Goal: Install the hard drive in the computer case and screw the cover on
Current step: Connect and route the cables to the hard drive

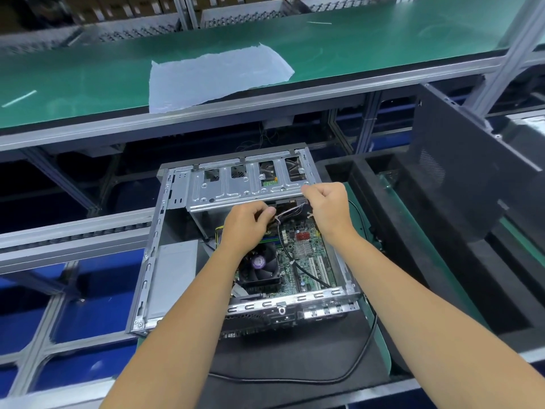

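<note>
My left hand (247,222) pinches thin twisted wires (290,212). My right hand (327,203) grips the silver metal drive cage (244,184) edge, just right of them.

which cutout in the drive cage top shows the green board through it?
The third cutout from the left in the drive cage: a green board shows at its bottom edge. The other three show only dark interior or mesh.

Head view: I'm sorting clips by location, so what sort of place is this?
Probably an electronics assembly line: an open computer case on a workstation, a long green conveyor belt behind it, aluminium-profile framing all around.
</note>
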`<state>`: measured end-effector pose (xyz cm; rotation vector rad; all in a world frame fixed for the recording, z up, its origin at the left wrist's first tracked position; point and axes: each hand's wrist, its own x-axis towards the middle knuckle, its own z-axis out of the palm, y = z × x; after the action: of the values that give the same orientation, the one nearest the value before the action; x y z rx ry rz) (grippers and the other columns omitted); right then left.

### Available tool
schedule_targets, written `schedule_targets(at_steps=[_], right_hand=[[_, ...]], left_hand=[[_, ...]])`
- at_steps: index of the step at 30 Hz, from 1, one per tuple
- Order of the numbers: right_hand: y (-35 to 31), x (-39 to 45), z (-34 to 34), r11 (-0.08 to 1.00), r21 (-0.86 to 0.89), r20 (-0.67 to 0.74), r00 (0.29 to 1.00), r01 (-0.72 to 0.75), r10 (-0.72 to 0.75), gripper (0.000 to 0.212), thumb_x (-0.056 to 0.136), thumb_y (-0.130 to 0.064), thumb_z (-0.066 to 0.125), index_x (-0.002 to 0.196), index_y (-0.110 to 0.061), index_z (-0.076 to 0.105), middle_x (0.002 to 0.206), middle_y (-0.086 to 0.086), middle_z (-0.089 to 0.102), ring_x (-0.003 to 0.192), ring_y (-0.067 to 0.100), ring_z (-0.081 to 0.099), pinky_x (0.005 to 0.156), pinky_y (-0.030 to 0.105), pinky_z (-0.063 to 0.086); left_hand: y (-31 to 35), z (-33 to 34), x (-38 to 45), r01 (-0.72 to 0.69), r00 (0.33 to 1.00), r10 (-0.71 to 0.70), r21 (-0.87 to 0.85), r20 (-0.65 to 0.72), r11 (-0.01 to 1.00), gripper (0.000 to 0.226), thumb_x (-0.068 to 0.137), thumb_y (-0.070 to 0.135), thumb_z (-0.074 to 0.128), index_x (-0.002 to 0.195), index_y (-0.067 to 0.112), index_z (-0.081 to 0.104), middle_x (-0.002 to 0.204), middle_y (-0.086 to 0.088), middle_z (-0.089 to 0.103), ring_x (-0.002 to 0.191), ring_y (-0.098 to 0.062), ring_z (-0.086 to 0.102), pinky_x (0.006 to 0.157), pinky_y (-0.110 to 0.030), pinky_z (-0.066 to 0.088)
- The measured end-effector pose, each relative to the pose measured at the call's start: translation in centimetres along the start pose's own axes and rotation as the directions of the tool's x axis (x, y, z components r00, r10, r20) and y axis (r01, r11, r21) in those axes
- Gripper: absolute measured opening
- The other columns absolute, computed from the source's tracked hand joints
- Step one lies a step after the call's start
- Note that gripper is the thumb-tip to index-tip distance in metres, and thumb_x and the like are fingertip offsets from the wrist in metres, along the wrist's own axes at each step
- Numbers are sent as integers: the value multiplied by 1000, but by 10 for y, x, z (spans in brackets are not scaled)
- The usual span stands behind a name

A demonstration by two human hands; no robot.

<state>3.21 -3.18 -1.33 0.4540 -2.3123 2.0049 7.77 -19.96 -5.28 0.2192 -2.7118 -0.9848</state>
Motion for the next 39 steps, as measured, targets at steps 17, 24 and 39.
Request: schedule_targets(at_steps=[17,24,39], right_hand=[[10,3,1,990,-131,83,995,61,-50,53,84,-7,56,45,-20,22,41,-10,15,44,9,14,44,23,17],[8,1,-1,989,-133,121,991,64,-48,53,85,-9,56,45,-20,22,38,-8,15,43,10,14,45,25,20],[4,0,2,969,-246,-29,999,-39,33,22,86,-2,48,64,0,45,61,13,45,56,17,33,51,32,25]], left_hand=[[3,-2,-4,228,952,-129,-362,278,904,29,89,11,60,62,7,69,65,-18,67,51,-15,58,64,-21,42],[7,-1,-8,252,898,-14,-488,439,836,20,80,8,57,71,9,75,67,-5,72,64,-16,65,65,-19,46],[5,-16,-7,387,817,84,-651,571,653,54,65,-4,41,110,7,70,86,-12,72,85,-16,65,79,-32,37]])
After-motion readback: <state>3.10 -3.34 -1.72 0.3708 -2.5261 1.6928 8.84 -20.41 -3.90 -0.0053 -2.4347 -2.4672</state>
